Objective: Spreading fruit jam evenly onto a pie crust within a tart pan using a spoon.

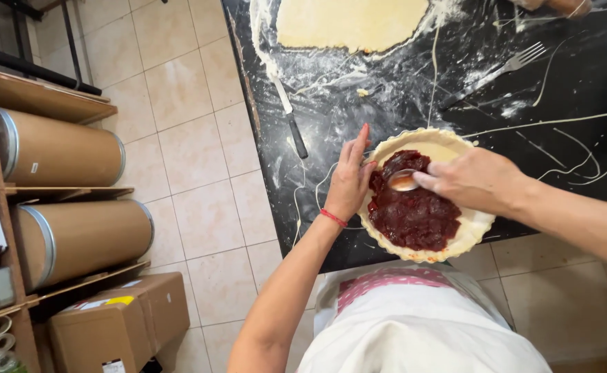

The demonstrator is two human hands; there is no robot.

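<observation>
A round pastry-lined tart (470,231) sits at the near edge of the black floured counter (580,76). Dark red jam (414,214) covers most of its base. My right hand (476,181) holds a metal spoon (403,181), its bowl resting on the jam. My left hand (350,178) lies flat with fingers apart against the tart's left rim, a red string at the wrist.
A rolled sheet of pale dough (348,24) lies at the far side of the counter. A knife (291,117) and a fork (504,69) lie on the floured top. Left of the tiled floor stand wooden shelves with cardboard drums (75,238) and boxes (117,321).
</observation>
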